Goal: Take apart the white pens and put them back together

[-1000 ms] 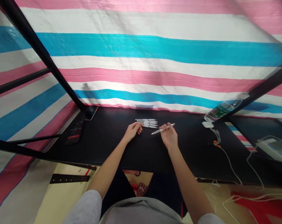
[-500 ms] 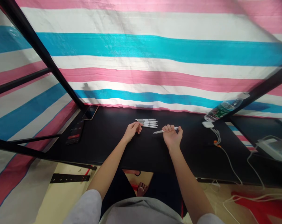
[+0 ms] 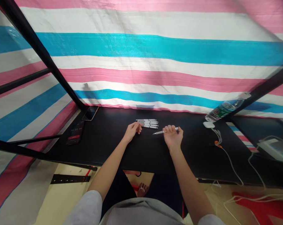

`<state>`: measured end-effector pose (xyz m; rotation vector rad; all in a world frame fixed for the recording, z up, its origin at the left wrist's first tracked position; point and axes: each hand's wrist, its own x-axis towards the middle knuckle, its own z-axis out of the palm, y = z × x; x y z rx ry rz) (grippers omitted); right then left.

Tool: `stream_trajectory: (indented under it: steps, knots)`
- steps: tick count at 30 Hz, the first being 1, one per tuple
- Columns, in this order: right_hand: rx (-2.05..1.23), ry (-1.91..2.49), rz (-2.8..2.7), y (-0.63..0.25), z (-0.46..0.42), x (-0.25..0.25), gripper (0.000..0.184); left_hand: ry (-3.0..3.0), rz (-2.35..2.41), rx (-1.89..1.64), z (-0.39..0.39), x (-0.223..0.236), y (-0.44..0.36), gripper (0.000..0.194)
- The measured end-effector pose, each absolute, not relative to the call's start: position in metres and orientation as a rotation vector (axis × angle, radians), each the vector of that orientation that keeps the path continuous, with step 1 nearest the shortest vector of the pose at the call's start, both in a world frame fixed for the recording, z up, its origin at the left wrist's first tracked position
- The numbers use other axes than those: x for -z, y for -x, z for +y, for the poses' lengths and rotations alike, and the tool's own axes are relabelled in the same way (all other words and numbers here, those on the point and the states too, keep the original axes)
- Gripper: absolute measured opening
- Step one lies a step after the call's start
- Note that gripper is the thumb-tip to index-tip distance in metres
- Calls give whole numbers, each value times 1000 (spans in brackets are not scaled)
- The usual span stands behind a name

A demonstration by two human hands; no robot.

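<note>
Black tabletop (image 3: 103,147) stretching ahead, with the right hand (image 3: 173,137) gripping a white pen (image 3: 159,132) in closed fingers, and the left hand (image 3: 132,132) resting half-open just beside a row of matching pens (image 3: 148,123). Farther back, a smartphone (image 3: 90,113) lying near the left corner, a water bottle (image 3: 223,111) lying at right, and a striped tarp (image 3: 141,47) hanging behind.

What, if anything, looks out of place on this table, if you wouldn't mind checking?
The plastic water bottle at the far right of the black table lies tilted rather than standing upright. The white pens by the left hand sit in a tidy row, and nothing else stands out.
</note>
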<state>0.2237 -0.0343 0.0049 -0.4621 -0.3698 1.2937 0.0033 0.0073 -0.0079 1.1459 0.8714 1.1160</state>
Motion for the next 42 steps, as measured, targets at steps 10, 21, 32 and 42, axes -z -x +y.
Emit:
stream_trajectory:
  steps: [10,21,32,42]
  knots:
    - [-1415,585,-538,-207,-30,-2,40,-1891,893,-869,-10,-1,-10,35]
    - [-1281,856,-793,-209,-26,17,31,-1999,935,-882,-6,0,-5,25]
    - [-489,1329,-1528,-204,-32,26,16,-2275,1071,-717,7,-3,23,8]
    - [-405,1371,-1788,-202,-34,27,15,-2361,1139,-612,4,-3,19,12]
